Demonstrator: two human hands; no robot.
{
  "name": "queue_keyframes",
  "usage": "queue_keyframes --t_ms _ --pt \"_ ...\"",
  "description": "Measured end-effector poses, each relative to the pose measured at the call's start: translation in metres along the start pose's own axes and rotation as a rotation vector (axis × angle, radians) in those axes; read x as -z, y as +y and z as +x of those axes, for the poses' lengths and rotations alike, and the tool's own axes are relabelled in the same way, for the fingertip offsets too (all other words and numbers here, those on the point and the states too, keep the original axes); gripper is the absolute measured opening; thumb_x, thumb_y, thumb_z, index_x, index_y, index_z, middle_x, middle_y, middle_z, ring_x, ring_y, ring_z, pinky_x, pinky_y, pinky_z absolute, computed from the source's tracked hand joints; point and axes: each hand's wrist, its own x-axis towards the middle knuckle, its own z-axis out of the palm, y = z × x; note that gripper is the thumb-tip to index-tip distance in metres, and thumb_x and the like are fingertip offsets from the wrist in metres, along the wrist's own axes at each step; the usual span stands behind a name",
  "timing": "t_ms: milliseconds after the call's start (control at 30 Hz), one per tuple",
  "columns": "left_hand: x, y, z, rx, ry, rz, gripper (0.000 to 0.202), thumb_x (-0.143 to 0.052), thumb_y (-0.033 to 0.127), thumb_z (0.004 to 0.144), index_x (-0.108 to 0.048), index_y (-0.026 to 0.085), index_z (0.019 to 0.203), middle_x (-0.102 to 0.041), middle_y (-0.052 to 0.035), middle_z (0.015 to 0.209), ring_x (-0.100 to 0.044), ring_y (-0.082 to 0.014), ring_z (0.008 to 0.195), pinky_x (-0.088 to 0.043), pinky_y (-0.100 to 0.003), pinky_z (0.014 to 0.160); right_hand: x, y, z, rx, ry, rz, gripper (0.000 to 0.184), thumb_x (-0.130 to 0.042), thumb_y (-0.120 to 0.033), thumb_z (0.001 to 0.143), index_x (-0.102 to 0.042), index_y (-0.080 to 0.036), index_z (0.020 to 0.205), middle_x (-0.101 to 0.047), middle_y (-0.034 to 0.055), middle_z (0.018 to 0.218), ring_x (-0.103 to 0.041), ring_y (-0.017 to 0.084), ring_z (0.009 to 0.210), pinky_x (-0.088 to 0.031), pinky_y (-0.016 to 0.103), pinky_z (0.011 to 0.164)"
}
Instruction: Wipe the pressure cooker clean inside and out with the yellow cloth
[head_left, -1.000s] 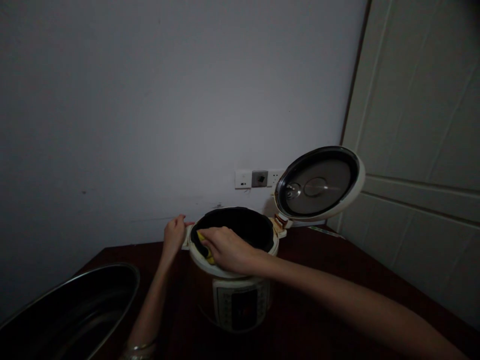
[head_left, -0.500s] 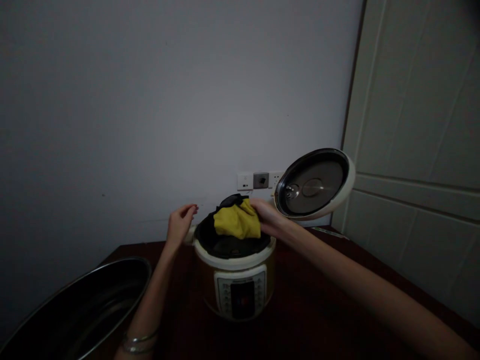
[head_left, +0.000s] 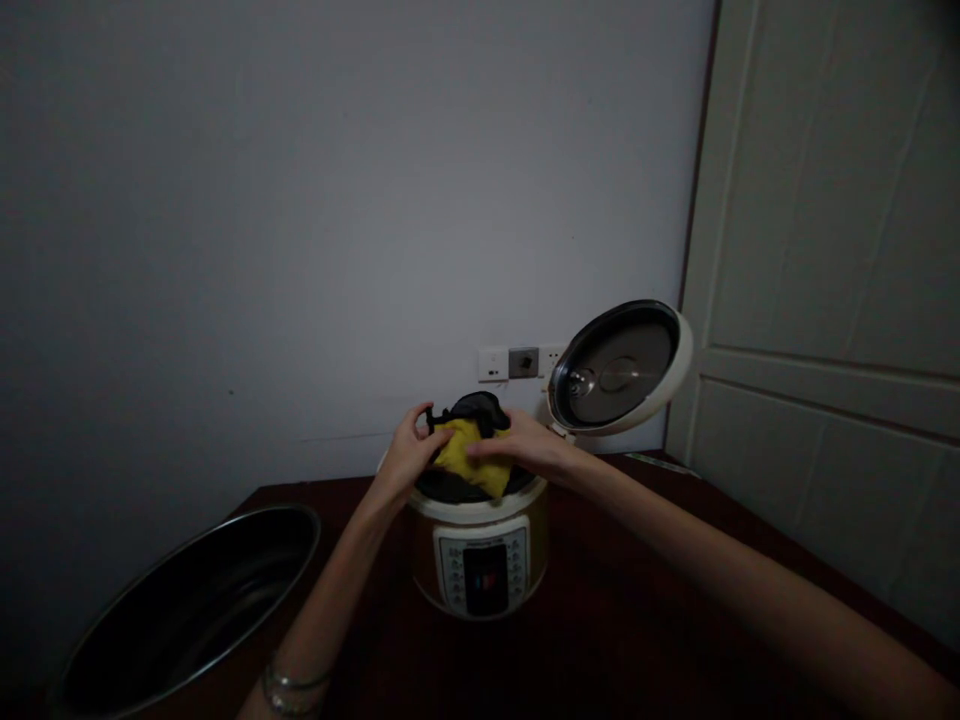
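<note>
A yellow cloth (head_left: 474, 458) is held between my two hands above the open top of a white and gold electric cooker (head_left: 484, 515). My left hand (head_left: 409, 455) has its thumb on the cloth's left edge and its fingers at a dark strip beside it. On the cloth's right side, my right hand (head_left: 525, 443) grips it with the thumb laid across the front. A black piece (head_left: 480, 408) rises behind the cloth; its kind is too dark to tell. The cooker's lid (head_left: 622, 370) stands raised at the right, showing its metal inner side.
A large dark metal basin (head_left: 195, 600) with a shiny rim sits at the left. Wall sockets (head_left: 523, 363) are behind the cooker. A pale panelled door (head_left: 832, 300) stands at the right. Everything rests on a dark red tabletop (head_left: 600, 600).
My left hand has moved right and taken hold of the cloth's left side. The right thumb now lies over the cloth's front. The camera view has shifted slightly.
</note>
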Motion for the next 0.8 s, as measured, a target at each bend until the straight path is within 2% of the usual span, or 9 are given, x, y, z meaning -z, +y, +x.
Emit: queue_keyframes --t_ms 133,200,300,333,400,533,800 --pt "0.020 -0.004 0.010 -0.040 0.002 0.162 0.059 -0.061 0.038 0.070 -0.050 0.011 0.121 -0.062 -0.0009 0.063 -0.059 -0.0144 0.055 -0.046 -0.024 0.050 0.020 -0.005 0.011 0.003 0.134 -0.292 0.028 -0.072 -0.021 0.063 -0.064 -0.013 0.088 -0.069 0.0037 0.084 -0.063 0.016 0.072 -0.051 0.030 0.070" --pt "0.038 -0.017 0.019 -0.095 0.119 0.288 0.049 -0.055 0.041 0.073 -0.055 0.011 0.113 -0.066 -0.0063 0.073 -0.064 -0.0189 0.068 -0.050 -0.030 0.061 0.037 -0.016 0.020 0.055 0.262 -0.564 0.021 -0.068 -0.021 0.067 -0.063 -0.012 0.085 -0.068 0.0052 0.083 -0.062 0.018 0.073 -0.049 0.028 0.067" --pt "0.064 -0.047 0.032 -0.207 0.402 0.537 0.036 -0.050 0.036 0.075 -0.061 0.013 0.101 -0.068 -0.0125 0.092 -0.063 -0.0231 0.091 -0.048 -0.036 0.083 0.060 -0.033 0.035 0.191 0.463 -1.084 0.016 -0.062 -0.021 0.072 -0.061 -0.011 0.085 -0.067 0.0095 0.086 -0.062 0.022 0.080 -0.045 0.027 0.068" --pt "0.070 -0.058 0.036 -0.197 0.453 0.588 0.035 -0.048 0.035 0.076 -0.061 0.013 0.101 -0.067 -0.0139 0.097 -0.062 -0.0239 0.096 -0.046 -0.037 0.087 0.066 -0.037 0.039 0.213 0.495 -1.216 0.018 -0.060 -0.020 0.074 -0.060 -0.011 0.089 -0.067 0.0114 0.089 -0.062 0.023 0.083 -0.044 0.026 0.069" --pt "0.075 -0.076 0.040 -0.160 0.474 0.636 0.037 -0.046 0.035 0.078 -0.061 0.012 0.103 -0.065 -0.0167 0.105 -0.060 -0.0252 0.101 -0.044 -0.038 0.090 0.074 -0.038 0.049 0.201 0.501 -1.389 0.027 -0.057 -0.017 0.076 -0.055 -0.010 0.102 -0.066 0.0153 0.097 -0.062 0.025 0.090 -0.042 0.026 0.072" --pt "0.071 -0.098 0.045 -0.115 0.418 0.622 0.037 -0.043 0.035 0.080 -0.061 0.012 0.102 -0.064 -0.0170 0.110 -0.058 -0.0251 0.106 -0.043 -0.036 0.092 0.081 -0.021 0.071 0.099 0.418 -1.491 0.038 -0.055 -0.011 0.077 -0.048 -0.009 0.114 -0.063 0.0190 0.106 -0.060 0.026 0.098 -0.041 0.026 0.074" --pt "0.070 -0.108 0.045 -0.060 0.331 0.641 0.041 -0.027 0.038 0.084 -0.061 0.016 0.078 -0.068 -0.0142 0.089 -0.062 -0.0242 0.093 -0.044 -0.036 0.086 0.098 0.024 0.113 -0.043 0.378 -1.410 0.025 -0.056 -0.011 0.079 -0.059 -0.007 0.103 -0.064 0.0196 0.106 -0.060 0.024 0.099 -0.041 0.022 0.074"
